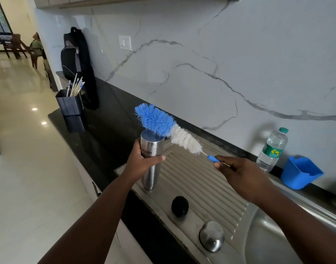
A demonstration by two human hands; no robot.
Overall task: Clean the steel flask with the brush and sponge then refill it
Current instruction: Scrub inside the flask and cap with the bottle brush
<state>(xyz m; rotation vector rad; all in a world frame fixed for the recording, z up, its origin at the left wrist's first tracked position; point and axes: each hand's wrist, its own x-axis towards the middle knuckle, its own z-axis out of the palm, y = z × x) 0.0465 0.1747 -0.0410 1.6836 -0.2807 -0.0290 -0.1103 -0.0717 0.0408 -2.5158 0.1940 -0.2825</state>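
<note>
The left hand (pixel 142 161) is wrapped around the steel flask (pixel 151 162) and holds it tight. The flask looks upside down, because the letters on it are upside down and the end on top is flat and closed. Its lower end is down by the ridged draining board (pixel 207 178) of the sink (pixel 274 235). I cannot tell if it touches the board.

The right hand (pixel 237 172) pinches the blue handle of the brush (pixel 169 128). The brush sticks up and to the left. Its fluffy blue tip is just over the flat top end of the flask and seems to brush against it.

A little black round thing (pixel 180 206) and a shiny steel cup (pixel 212 236) sit on the board, nearer to the person. They may be the flask's lid parts, but I am not sure. A plastic water bottle (pixel 272 151) stands by the wall, and a blue tub (pixel 300 172) is next to it.

I think the job is still near the start. The brush is working on the outside of the flask. I see no sponge, no soap bubbles and no water running. So the sponge wash, the rinse and the refill all look left to do. The water bottle may be for filling it up.
</note>
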